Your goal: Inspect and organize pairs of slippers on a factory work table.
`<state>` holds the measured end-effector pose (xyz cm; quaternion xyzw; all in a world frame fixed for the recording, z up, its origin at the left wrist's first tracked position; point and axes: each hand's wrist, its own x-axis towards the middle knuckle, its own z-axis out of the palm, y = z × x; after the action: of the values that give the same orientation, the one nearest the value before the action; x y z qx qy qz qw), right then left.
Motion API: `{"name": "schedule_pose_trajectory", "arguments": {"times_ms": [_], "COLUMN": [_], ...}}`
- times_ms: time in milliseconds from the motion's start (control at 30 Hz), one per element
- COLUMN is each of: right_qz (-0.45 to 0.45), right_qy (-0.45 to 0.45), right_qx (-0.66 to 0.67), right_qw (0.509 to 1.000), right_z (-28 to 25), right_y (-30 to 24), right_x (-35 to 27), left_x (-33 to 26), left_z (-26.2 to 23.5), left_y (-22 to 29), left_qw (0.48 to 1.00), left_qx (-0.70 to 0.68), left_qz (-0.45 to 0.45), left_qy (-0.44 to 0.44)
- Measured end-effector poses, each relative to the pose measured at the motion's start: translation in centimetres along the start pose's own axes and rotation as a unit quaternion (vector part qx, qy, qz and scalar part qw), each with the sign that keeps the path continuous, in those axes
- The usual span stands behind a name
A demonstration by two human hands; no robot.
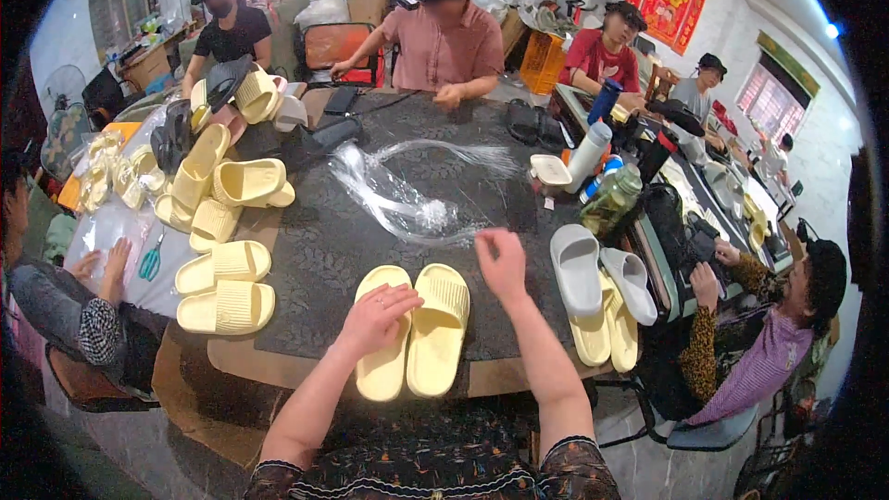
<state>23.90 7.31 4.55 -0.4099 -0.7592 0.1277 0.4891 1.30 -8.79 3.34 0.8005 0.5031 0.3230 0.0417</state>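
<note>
A pair of pale yellow slide slippers lies side by side at the near edge of the dark table, directly before me. Flat across the strap of the left slipper (381, 372) rests my left hand (378, 317), its fingers stretched out and holding nothing. My right hand (501, 261) is raised beyond the right slipper (435, 338), fingers curled together in a pinch. Whatever is between those fingertips, if anything, is too small to make out. Just past that hand, a loose bundle of thin clear plastic strands (394, 199) spreads over the patterned tabletop (315, 250).
More yellow slippers (227, 306) are heaped to the left, near teal scissors (151, 259). On the right lie grey slippers (576, 268) over yellow ones, beside bottles (589, 153) and a white tub (550, 169). Several people sit around, one across from me (444, 42).
</note>
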Motion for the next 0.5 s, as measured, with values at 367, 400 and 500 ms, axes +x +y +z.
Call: {"name": "schedule_pose_trajectory", "arguments": {"times_ms": [367,400,500], "right_qz": [0.098,0.101,0.096], "right_qy": [-0.111,-0.12,-0.103], "right_qx": [-0.33,-0.397,-0.381], "right_qw": [0.932,0.904,0.914], "right_z": [10.0,10.5,10.9], "right_y": [9.7,10.3,11.3], "right_x": [9.7,9.4,9.5], "left_x": [0.3,0.3,0.3], "left_z": [0.1,0.2,0.3], "left_y": [-0.1,-0.2,-0.2], "left_qw": [1.0,1.0,0.999], "left_qx": [-0.028,-0.028,-0.031], "left_qz": [-0.004,-0.004,-0.005], "left_qy": [0.002,0.002,0.007]}}
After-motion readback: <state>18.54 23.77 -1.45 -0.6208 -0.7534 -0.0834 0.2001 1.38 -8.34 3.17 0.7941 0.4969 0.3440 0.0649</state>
